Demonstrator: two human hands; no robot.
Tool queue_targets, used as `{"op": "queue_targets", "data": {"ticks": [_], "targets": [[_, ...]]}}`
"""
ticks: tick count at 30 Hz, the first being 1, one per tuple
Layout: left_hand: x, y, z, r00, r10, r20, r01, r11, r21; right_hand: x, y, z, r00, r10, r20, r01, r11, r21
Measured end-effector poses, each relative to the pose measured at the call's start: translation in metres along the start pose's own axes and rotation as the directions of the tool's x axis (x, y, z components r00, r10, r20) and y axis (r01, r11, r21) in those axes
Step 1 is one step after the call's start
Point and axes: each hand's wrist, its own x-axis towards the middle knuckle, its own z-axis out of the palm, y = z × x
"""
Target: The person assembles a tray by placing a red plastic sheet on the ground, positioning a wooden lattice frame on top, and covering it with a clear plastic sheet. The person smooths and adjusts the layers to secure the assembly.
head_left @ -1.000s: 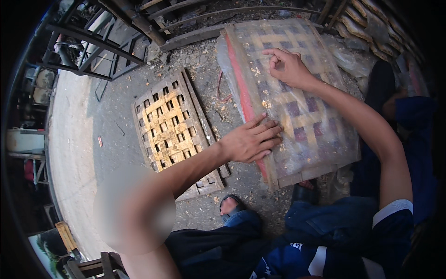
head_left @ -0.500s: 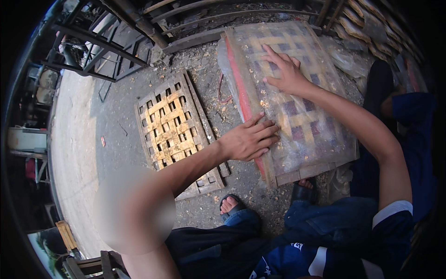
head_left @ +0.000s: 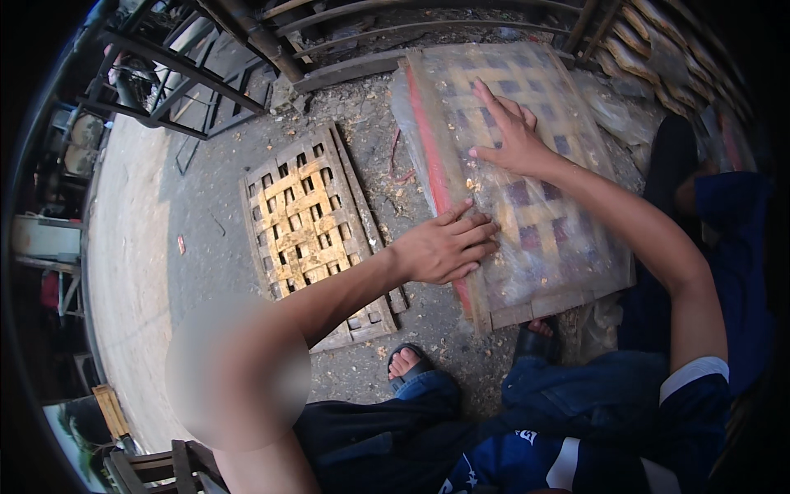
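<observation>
A clear plastic sheet lies over a woven slatted panel in front of me, whose pale strips show through it. A red band runs along its left side. My left hand rests flat on that edge, its fingers a little apart on the plastic. Farther up, my right hand is over the sheet, with forefinger and thumb stretched out and the other fingers bent. It holds nothing that I can see; whether it touches the plastic I cannot tell. Small pale crumbs lie on the sheet between my hands.
Left of the sheet, another woven panel in a wooden frame lies on the ground. A dark metal frame stands at far left. Slatted wooden rails cross the back. Stacked panels stand at far right, near a person's dark sleeve.
The view has shifted slightly. My right hand's bent fingers look a little more curled; my left hand stays on the sheet's edge.
</observation>
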Motion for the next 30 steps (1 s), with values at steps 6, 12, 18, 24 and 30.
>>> {"op": "queue_targets", "data": {"ticks": [6,12,18,24,30], "targets": [[-0.001,-0.001,0.0,1.0,-0.005,0.01,0.005,1.0,-0.012,0.021,0.001,-0.018,0.892,0.137,0.431,-0.184,0.98,0.07],[0.0,-0.003,0.006,0.997,0.019,-0.07,-0.021,1.0,-0.022,0.006,-0.006,0.021,0.994,0.015,0.104,-0.024,0.996,0.086],[-0.001,-0.003,0.005,0.999,0.009,-0.049,-0.011,0.999,-0.036,0.034,0.006,0.002,0.983,0.071,0.171,-0.083,0.994,0.069],[-0.002,-0.004,0.006,1.0,0.004,-0.026,-0.005,0.999,-0.036,0.064,0.028,0.003,0.961,0.163,0.223,-0.202,0.965,0.166],[0.0,-0.003,0.008,1.0,0.002,-0.03,-0.003,0.999,-0.034,0.082,0.045,0.036,0.998,0.042,0.052,-0.043,0.999,0.017]]}}
